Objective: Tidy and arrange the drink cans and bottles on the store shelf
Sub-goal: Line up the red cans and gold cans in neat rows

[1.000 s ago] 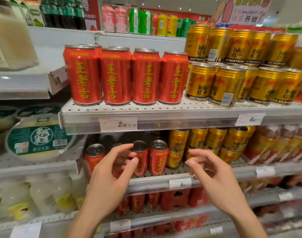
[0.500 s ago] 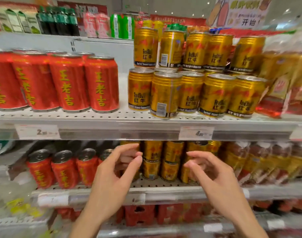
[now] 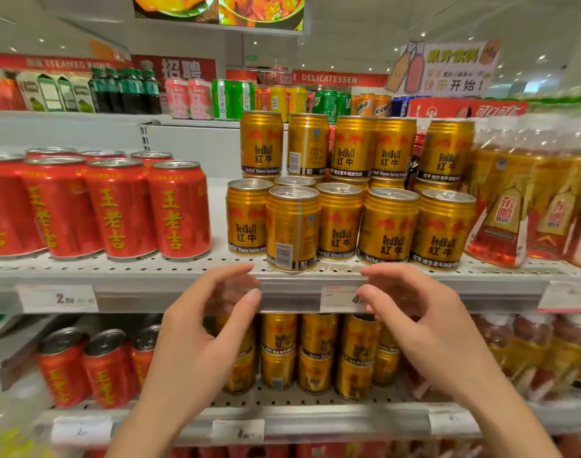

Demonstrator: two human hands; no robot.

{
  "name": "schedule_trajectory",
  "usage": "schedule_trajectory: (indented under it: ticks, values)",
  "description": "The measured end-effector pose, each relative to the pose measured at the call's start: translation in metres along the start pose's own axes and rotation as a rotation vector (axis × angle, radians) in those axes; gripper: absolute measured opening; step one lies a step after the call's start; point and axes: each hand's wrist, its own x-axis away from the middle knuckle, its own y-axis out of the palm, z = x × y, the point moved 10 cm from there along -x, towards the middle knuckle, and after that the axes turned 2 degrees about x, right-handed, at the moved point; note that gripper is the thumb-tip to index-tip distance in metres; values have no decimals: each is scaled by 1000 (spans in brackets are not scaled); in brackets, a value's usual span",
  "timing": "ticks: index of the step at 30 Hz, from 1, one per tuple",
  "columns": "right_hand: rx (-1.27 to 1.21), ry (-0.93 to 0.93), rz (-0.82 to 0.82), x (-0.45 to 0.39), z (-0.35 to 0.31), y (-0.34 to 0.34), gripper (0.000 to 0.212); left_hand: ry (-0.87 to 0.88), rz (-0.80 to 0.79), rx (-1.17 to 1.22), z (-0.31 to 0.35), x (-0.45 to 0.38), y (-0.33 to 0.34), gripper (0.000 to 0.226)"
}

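Note:
Gold Red Bull cans (image 3: 388, 226) stand two tiers high on the white perforated shelf (image 3: 216, 269). One front gold can (image 3: 292, 228) juts forward at the shelf's edge, turned so its barcode faces me. Red cans with yellow characters (image 3: 178, 211) fill the shelf's left part. My left hand (image 3: 203, 335) and my right hand (image 3: 424, 325) hover just below the shelf's front edge, either side of the jutting can. Both hold nothing, with fingers curved and apart.
Bottled amber drinks in plastic wrap (image 3: 530, 206) crowd the shelf's right end. The lower shelf (image 3: 282, 404) carries more red and gold cans. A higher shelf at the back holds assorted cans and dark bottles (image 3: 127, 90). Price tags (image 3: 56, 297) line the shelf fronts.
The view has swung right and upward, bringing the gold cans to the middle. Both hands have risen from the lower shelf to just under the upper shelf's edge, still holding nothing.

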Motion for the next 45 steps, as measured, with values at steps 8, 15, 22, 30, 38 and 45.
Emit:
schedule_trajectory:
  ticks: [8,15,22,30,38,45]
  values:
    - [227,-311,57,-50,-80,10,35,250,25,-313,35,-51,-11,38]
    - [436,-350,-20,-79,-87,31,61,261,-41,-636,28,-88,-1,56]
    - [388,-329,-127,-86,-84,41,42,249,-96,-630,17,-93,7,62]
    - [186,-280,-260,-88,-86,39,33,238,-135,-556,16,-93,7,64]
    - [44,-271,-215,-92,-94,18,33,237,-138,-490,15,-92,7,60]
    - [-107,-314,-113,-114,-109,-6,37,215,-81,-470,16,-85,7,68]
